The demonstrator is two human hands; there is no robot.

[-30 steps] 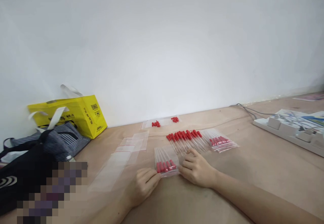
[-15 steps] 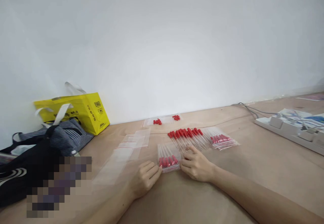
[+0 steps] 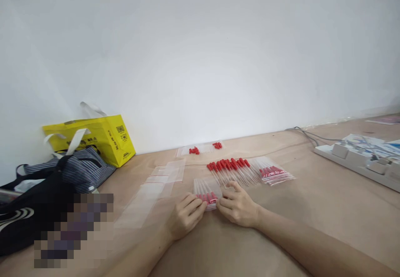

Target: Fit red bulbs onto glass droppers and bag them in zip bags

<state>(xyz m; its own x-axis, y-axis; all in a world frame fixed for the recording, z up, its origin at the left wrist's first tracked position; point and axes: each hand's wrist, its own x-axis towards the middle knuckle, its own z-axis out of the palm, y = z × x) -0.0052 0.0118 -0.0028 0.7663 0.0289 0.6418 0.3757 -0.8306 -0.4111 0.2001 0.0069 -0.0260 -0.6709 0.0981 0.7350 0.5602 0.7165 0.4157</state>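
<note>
A clear zip-lock bag (image 3: 206,185) holding several glass droppers with red rubber bulbs lies in front of me, its zip edge toward me. My left hand (image 3: 186,214) pinches the bag's near left corner, covering part of the red bulbs. My right hand (image 3: 238,207) grips the near right edge with bent fingers. Just beyond my right hand, a row of loose droppers (image 3: 229,169) lies on the table, red bulbs pointing away. To their right rests another filled bag of droppers (image 3: 274,172).
Flat, empty clear bags (image 3: 146,193) overlap on the left of the wooden table (image 3: 312,218). By the wall lie more red bulbs (image 3: 194,150) and glass tubes on plastic. A yellow bag (image 3: 93,133), striped bag (image 3: 90,164) and black bag (image 3: 34,210) stand left. A white power strip (image 3: 353,166) sits right.
My left hand has moved right and slightly up along the bag's near edge, now covering the leftmost bulbs. My right hand has shifted slightly left, so the hands are closer together.
</note>
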